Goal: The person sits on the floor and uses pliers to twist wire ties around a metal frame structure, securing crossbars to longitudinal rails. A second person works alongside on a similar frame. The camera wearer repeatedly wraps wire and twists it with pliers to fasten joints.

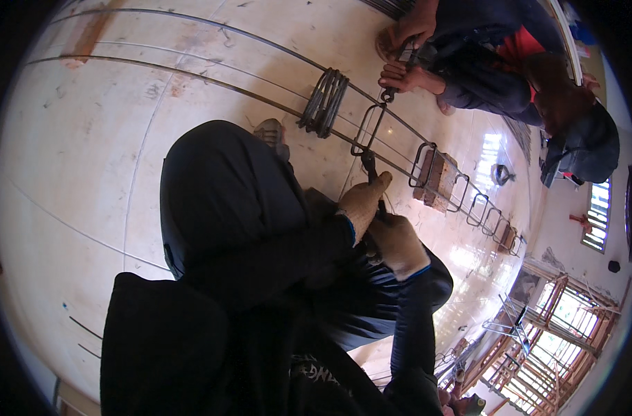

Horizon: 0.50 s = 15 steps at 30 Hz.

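My left hand point(360, 206), in a tan work glove, is closed around dark pincers point(369, 163). Their jaws meet a rectangular steel stirrup point(374, 130) where it crosses the nearer long bar. Just below, my right hand point(398, 247), gloved too, is closed at the handle end of the same pincers; its fingers are partly hidden. Across the bars, a co-worker's bare hand point(407, 77) holds similar pincers point(389, 94) at the far side of that stirrup. A stack of stirrups point(324, 102) hangs together on the bars to the left.
Long steel bars point(212, 79) run from upper left to lower right. A brick block point(437, 182) props them, with several spaced stirrups point(478, 209) beyond. A wire coil point(501, 175) lies on the tiled floor point(87, 166). The co-worker's cap point(583, 144) leans in at right.
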{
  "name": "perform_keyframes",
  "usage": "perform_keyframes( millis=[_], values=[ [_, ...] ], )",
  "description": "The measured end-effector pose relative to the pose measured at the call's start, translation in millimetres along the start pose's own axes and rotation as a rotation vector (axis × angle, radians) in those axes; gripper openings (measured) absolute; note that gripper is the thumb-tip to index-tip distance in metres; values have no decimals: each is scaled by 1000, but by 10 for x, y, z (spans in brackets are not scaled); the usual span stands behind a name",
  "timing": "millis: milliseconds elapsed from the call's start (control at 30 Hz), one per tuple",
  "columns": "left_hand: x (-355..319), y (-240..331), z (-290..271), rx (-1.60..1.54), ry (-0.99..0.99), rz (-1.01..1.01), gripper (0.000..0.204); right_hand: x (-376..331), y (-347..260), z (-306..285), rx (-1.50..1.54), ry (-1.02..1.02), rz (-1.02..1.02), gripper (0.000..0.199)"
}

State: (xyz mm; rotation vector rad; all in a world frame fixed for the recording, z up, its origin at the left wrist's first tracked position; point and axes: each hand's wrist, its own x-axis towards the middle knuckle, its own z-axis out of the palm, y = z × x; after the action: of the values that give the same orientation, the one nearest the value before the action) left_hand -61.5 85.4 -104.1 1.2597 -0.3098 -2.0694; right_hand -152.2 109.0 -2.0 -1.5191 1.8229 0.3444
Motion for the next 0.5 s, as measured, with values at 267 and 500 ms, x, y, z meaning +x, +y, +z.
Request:
perform_keyframes(
  millis=[267,500],
  values=[
    [17,56,82,-146,-44,-87,37,-187,-181,-255,369,-148,-42,39],
    [118,-127,96,-31,46,-8,47,-388,-444,365,-262,489,215,55]
  ],
)
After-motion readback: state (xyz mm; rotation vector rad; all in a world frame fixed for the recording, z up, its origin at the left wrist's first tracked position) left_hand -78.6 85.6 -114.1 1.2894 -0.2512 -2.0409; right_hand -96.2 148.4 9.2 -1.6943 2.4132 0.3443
